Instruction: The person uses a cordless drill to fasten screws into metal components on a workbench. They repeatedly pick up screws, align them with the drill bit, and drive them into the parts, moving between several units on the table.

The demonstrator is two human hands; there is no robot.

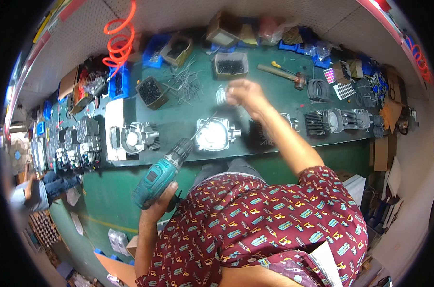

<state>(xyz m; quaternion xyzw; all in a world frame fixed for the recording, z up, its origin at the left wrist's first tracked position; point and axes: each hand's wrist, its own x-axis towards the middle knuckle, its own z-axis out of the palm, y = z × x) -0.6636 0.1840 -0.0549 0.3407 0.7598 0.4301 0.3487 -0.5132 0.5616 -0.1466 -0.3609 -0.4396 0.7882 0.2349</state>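
Observation:
My left hand (163,201) is wrapped round the grip of a teal and black cordless drill (155,178). The long thin bit points up and right, over the near side of a silver metal casting (212,136) on the bench. Farther out, my right hand (245,95) is somewhat blurred, with its fingers closed at a small silver metal part (221,95). Whether that part is lifted off the bench cannot be made out. Beneath my right forearm, another finned casting (269,133) is partly hidden. A similar casting (133,137) stands to the left.
Thin metal rods (184,85) lie loose beside a box of dark small parts (151,92). Behind stands another filled tray (231,65). A hammer (286,74) lies at the back right, and finned castings (334,120) line the right. An orange coiled hose (119,45) hangs at left.

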